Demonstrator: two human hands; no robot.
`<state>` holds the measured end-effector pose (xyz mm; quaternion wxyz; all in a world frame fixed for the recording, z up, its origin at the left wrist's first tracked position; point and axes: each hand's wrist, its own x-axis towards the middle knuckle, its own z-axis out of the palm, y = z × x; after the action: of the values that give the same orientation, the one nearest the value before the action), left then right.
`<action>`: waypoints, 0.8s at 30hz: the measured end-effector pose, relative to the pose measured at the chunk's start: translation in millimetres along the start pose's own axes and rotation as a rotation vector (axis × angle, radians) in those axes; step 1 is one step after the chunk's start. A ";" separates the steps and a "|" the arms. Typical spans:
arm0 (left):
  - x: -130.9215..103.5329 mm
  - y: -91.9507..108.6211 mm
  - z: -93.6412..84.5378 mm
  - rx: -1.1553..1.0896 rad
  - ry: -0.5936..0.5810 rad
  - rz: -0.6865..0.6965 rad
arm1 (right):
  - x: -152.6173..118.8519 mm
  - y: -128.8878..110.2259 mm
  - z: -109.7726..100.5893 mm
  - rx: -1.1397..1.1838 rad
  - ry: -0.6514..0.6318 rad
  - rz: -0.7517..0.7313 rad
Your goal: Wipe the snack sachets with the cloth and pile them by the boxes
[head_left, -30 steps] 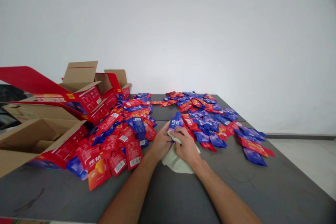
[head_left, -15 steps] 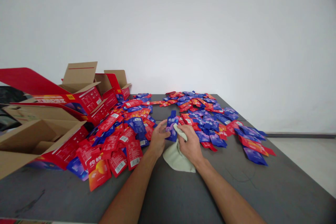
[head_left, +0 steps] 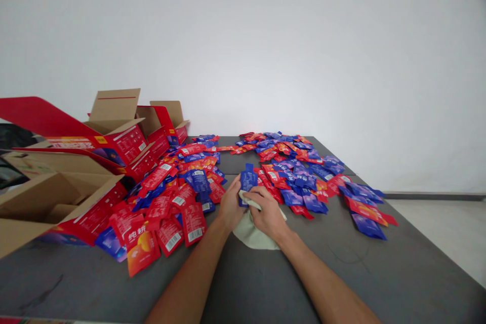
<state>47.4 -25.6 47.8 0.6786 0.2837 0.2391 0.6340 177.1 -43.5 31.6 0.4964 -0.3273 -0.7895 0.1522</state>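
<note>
My left hand is closed on a blue pouch, held upright above the middle of the table with its printed text side toward me. A pale green cloth is gripped in my right hand, which presses a fold of it against the lower part of the pouch. The rest of the cloth hangs below onto the table. Left of my hands lies a heap of red pouches mixed with blue ones. On the right is another spread of blue and purple pouches among red ones.
Open red cardboard boxes with raised flaps line the left side of the dark grey table. A small group of pouches lies near the table's right edge. A white wall stands behind the table.
The pouch now shows its text side instead of its large-lettered purple front. My right hand and the cloth have shifted left and slightly down, onto the lower part of the pouch.
</note>
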 end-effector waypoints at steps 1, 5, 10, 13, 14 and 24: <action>0.3 1.5 -1.5 0.009 0.011 -0.001 | -0.8 -0.3 1.0 -0.004 -0.024 -0.003; 0.6 4.1 -6.2 0.044 -0.004 -0.036 | -1.4 0.5 0.8 -0.057 -0.018 0.036; -1.7 1.7 -5.0 0.096 0.000 -0.140 | 4.0 7.3 -13.7 -0.165 0.174 0.142; -3.4 0.5 -4.3 0.128 -0.024 -0.179 | 4.9 11.0 -19.9 -0.198 0.224 0.165; -3.7 0.7 -4.1 0.133 -0.037 -0.179 | 4.4 11.4 -20.0 -0.198 0.220 0.166; 7.7 6.0 -15.7 0.616 -0.005 0.075 | -0.1 5.6 -8.3 -0.216 -0.121 0.150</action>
<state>32.9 -16.5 40.8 0.5373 0.4863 0.4076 0.5557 186.5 -40.1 32.3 0.3971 -0.4272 -0.8030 0.1224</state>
